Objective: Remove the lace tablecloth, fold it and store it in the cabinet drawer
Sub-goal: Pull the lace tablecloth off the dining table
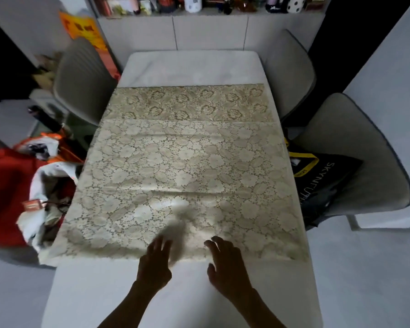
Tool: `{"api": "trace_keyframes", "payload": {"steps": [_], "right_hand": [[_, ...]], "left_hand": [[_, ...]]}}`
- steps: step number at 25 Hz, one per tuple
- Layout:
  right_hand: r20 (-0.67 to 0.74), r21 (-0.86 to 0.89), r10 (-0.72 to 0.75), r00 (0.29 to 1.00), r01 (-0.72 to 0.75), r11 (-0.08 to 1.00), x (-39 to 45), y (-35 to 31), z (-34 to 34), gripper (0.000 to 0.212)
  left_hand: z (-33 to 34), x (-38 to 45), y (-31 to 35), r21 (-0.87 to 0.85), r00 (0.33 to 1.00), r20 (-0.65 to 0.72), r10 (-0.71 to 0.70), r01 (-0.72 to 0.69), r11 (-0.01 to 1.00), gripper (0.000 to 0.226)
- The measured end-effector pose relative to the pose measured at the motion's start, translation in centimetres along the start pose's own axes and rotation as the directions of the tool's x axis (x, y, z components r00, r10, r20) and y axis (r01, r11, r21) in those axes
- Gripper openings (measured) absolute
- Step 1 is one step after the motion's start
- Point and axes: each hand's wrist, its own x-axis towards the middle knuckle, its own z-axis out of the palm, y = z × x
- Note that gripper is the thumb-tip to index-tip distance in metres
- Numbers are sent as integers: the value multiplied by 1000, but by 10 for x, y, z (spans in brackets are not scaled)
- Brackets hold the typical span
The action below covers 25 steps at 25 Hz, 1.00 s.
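Both hands reach to the near edge of the lace tablecloth [180,171]: the left hand [154,263] has its fingers spread over the hem and is blurred, the right hand [225,261] is loosely curled with fingertips on the cloth; neither visibly grips anything. The cloth lies flat on the white table [192,67], partly folded, it seems: a paler layer covers most of it, a darker-patterned band shows along the far side, and creases cross it. Bare table shows beyond and in front of it. I judge the removal and first fold under way, with further folds and the storing left. Grey cabinet doors [208,31] stand behind the table; no drawer is visible. Grey chairs [291,74] flank the table.
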Motion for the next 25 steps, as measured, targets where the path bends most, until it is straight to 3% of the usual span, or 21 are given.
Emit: {"api": "trace_keyframes", "payload": {"steps": [2,3,6,8,12,15,18,21,22,25], "right_hand": [[151,-58,16,988,-7,998,16,-32,21,63],[238,-129,90,967,-60,990,21,-48,31,64],[216,-356,323,921,-234,905,31,-94,51,72],[160,-371,309,937,-233,899,36,-130,72,69],[90,-221,53,995,-32,975,58,-198,105,65],[25,-114,-87,996,89,989,75,-246,103,54],[-62,78,-26,998,31,996,78,-269,89,24],[-64,270,113,992,-92,958,55,-250,57,16],[-60,347,126,990,-98,933,42,-239,46,12],[-44,513,182,982,-134,848,-20,-210,9,20]], "left_hand": [[-1,-5,-46,16,997,-11,-74,75,997,80],[-2,-6,-72,25,993,-20,-118,118,993,79],[-1,-5,-151,48,966,-81,-244,248,968,76],[-4,-2,-202,16,957,-162,-240,246,969,69],[-24,3,-262,36,937,-350,-17,32,999,21],[-44,0,-256,-20,835,-496,238,-286,958,10],[-62,-21,-236,-43,727,-551,410,-515,856,15],[-73,-44,-237,4,669,-551,498,-595,804,50],[-74,-50,-240,-9,667,-563,488,-595,804,51],[-76,-89,-222,-171,676,-625,390,-606,777,22]]}}
